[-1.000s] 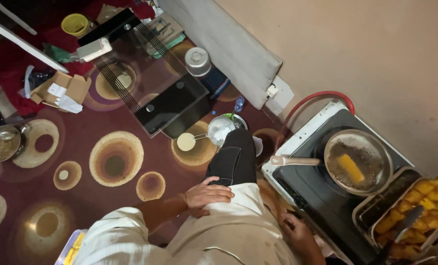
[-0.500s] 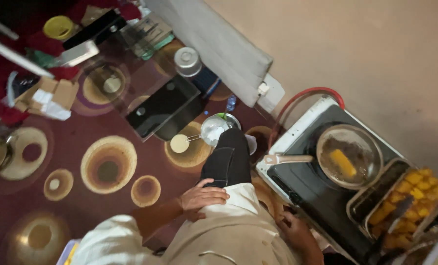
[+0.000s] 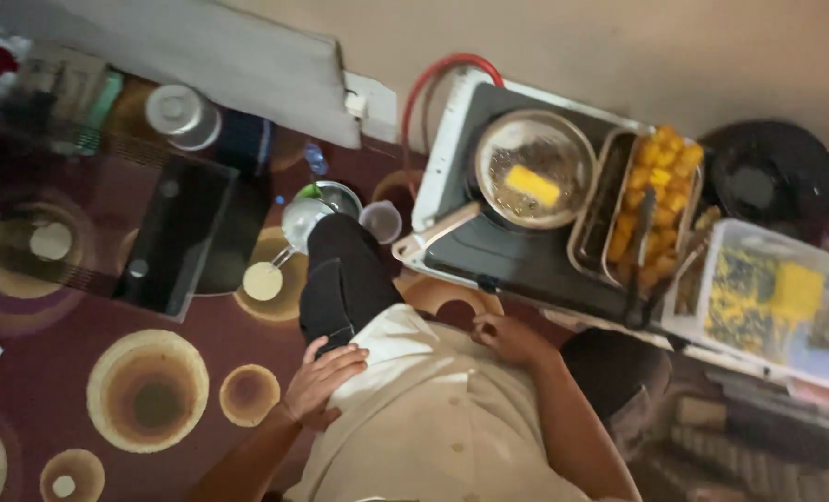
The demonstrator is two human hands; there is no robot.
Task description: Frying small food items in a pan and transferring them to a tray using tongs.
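My left hand point(image 3: 324, 383) rests flat on my thigh, at the edge of the black trouser leg and the cream shirt, fingers spread and holding nothing. My right hand point(image 3: 507, 337) lies near my lap just below the front edge of the stove point(image 3: 517, 256), fingers loosely curled, nothing visibly in it. On the stove a frying pan point(image 3: 535, 170) holds oil and one yellow piece. Beside the pan, a metal tray point(image 3: 651, 204) is filled with yellow fried pieces, and tongs point(image 3: 639, 270) lie across it.
A clear plastic box point(image 3: 775, 302) with yellow and dark contents sits right of the tray, a black round pan point(image 3: 769, 177) behind it. A red hose point(image 3: 442, 79) loops behind the stove. On the patterned carpet point(image 3: 150, 390) are a steel bowl point(image 3: 317, 209), a cup point(image 3: 381, 221) and a black board point(image 3: 177, 237).
The view has swung to the right, bringing the tray, plastic box and black pan into sight. Both hands stay where they were on my lap.
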